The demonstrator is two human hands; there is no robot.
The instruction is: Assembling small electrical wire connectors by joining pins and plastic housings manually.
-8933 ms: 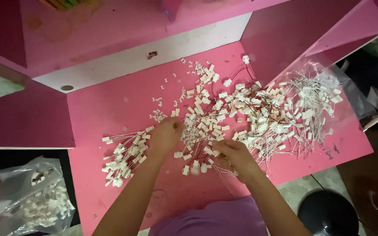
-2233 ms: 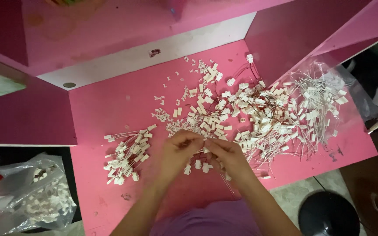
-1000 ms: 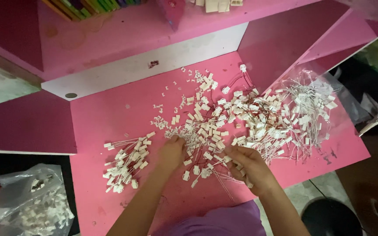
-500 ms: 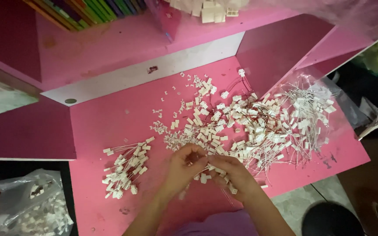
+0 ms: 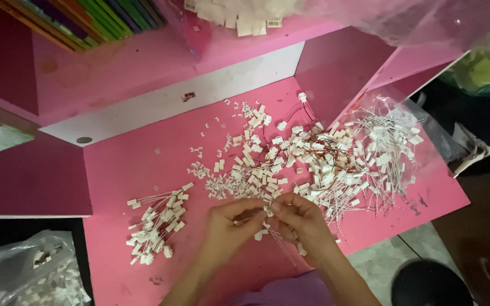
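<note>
Both hands meet at the worktop's (image 5: 143, 170) front edge — left hand (image 5: 228, 226) and right hand (image 5: 301, 224) pinched shut on one tiny white connector (image 5: 268, 211). Looks featherlight with thin bendy wires — best gripped by the plastic body.

Pink desk top (image 5: 143, 164) fills the middle, a white back strip (image 5: 188, 96) at eleven o'clock, a pink shelf (image 5: 120, 56) above it. Coloured book spines (image 5: 80, 14) at eleven. Grey tiled floor (image 5: 387, 263) at five, dark beyond.

Pink desk (image 5: 120, 170), scattered white connectors (image 5: 267, 164), wired bundle (image 5: 157, 221)
</note>
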